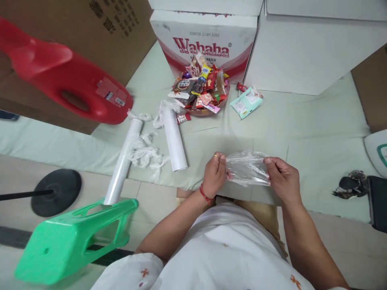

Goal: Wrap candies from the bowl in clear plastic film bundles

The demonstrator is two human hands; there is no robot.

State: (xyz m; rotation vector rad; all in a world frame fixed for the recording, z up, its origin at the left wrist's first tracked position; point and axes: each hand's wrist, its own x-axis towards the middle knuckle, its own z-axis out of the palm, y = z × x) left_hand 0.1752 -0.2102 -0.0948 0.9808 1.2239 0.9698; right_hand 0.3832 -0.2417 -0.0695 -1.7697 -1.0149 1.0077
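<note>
A clear plastic bag (248,168) is stretched sideways between my two hands, above the front edge of the cloth-covered table. My left hand (215,171), with a red string at the wrist, pinches its left end. At the right end my right hand (284,177) grips it, thumb on top. The film looks thin, creased and shiny; whether it is one layer or more I cannot tell. Left of my hands lie a white roll (175,141) and a longer white roll (125,161), with crumpled clear plastic (146,155) between them.
A bowl of wrapped snacks (199,86) stands before a Wahaha box (208,40). Right of it lies a pale green packet (247,101). A red jug (75,80) and green plastic stool (78,237) are at left. Keys (350,184) lie far right.
</note>
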